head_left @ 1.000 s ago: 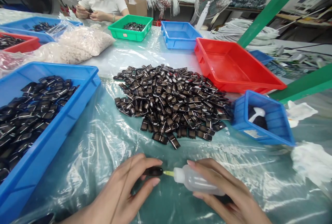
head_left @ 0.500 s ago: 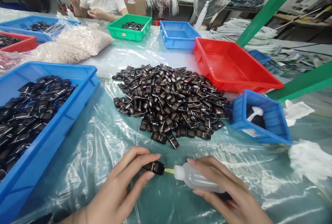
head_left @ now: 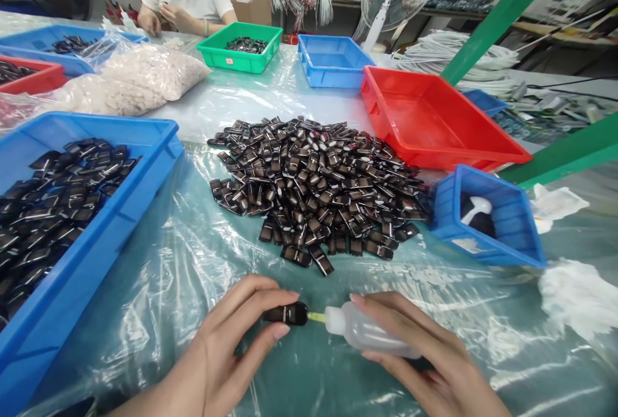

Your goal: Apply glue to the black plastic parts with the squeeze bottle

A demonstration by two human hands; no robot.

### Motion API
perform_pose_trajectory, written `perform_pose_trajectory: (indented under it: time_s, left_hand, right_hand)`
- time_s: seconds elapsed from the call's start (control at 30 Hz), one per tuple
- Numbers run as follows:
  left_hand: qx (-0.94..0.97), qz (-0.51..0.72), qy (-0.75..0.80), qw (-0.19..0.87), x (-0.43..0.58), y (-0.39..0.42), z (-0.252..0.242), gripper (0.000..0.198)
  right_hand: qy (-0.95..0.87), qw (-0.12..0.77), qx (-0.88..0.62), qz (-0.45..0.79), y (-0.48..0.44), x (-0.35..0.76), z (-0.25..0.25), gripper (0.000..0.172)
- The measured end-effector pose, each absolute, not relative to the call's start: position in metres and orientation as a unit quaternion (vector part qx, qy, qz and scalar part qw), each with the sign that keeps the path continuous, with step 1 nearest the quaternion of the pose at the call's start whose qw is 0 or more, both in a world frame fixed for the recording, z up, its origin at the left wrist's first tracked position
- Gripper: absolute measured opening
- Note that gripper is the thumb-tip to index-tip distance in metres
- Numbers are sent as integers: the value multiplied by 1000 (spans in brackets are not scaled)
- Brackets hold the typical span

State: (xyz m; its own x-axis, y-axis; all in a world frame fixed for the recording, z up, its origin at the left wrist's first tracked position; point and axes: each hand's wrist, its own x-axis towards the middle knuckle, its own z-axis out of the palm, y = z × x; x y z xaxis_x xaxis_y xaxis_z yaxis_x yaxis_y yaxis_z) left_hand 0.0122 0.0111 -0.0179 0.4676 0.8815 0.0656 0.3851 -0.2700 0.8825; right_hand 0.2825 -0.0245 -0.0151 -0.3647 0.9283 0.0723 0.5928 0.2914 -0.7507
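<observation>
Between thumb and fingers, my left hand (head_left: 241,333) pinches a small black casing (head_left: 292,314) with a shiny rounded end and a silver line across it. My right hand (head_left: 415,340) is closed around a translucent squeeze bottle (head_left: 369,330) that lies tilted nearly level. The bottle's yellowish nozzle tip (head_left: 316,317) points left and meets the casing's rounded end; whether it touches or enters is too small to tell. Just beyond both hands is a large heap of similar black casings (head_left: 318,192) on the plastic-covered table (head_left: 203,237).
At left stands a blue tray (head_left: 154,153) with many black casings. A red tray (head_left: 434,121) and a small blue bin (head_left: 516,224) holding a white-handled item flank the heap's right. White tissue (head_left: 574,295) lies far right. Behind are a green tray (head_left: 265,56), a bag of pale pieces (head_left: 154,76) and a co-worker.
My hands stay almost in place; the casing has turned slightly to lie more level against the nozzle. Across the table, the co-worker's hand has lowered toward the tabletop.
</observation>
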Motion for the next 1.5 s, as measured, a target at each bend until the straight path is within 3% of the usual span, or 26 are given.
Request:
perform_pose_trajectory:
  time_s: [0.77,1.17,1.37,1.5]
  left_hand:
    - [753,300,425,404,11,11,-16,31]
    - [741,291,440,415,12,9,-16,35]
    - [663,294,522,449,13,15,-10,26]
    - [583,303,564,500,15,16,-10,33]
  right_hand:
    - [-762,269,-521,276,-25,280,-12,60]
    - [-762,268,-498,314,-20,282,-9,56]
    - [-727,319,-556,245,-23,282,-15,48]
    - [-667,384,-601,216,-18,286,-23,36]
